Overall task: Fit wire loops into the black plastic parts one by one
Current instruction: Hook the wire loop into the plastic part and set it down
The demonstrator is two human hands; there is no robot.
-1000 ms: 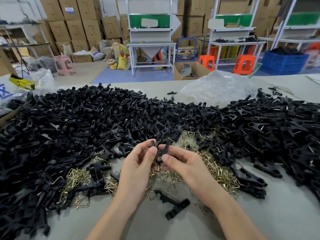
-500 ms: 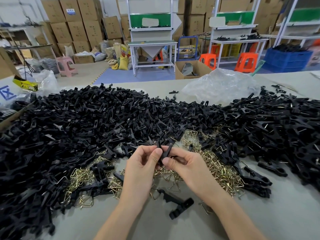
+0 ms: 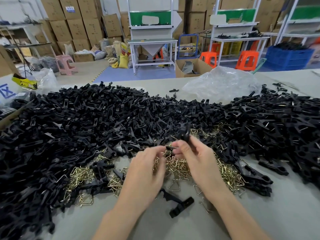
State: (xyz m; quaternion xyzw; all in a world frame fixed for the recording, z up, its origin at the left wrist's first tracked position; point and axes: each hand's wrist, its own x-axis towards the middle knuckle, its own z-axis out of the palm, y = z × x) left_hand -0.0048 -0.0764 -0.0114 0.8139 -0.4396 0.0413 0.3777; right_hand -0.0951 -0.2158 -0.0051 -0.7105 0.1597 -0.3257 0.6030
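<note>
My right hand [image 3: 194, 153] grips a black plastic part [image 3: 185, 134] above the brass wire loops [image 3: 174, 166], the part sticking up past its fingers. My left hand [image 3: 149, 163] sits just to its left, blurred, fingers curled toward the right hand's fingertips; whether it pinches anything I cannot tell. A huge heap of black plastic parts [image 3: 103, 118] covers the table from left to right. A single black part [image 3: 180, 203] lies on the bare table between my forearms.
More black parts with wire fitted pile up at the right [image 3: 277, 122]. A crumpled clear plastic bag [image 3: 221, 82] lies behind the heap. Workbenches, orange stools and stacked cartons stand across the aisle. The grey table [image 3: 285, 213] shows at the front right.
The two hands have drawn slightly apart. The right hand has carried the black part up and to the right, and the left hand has let go of it.
</note>
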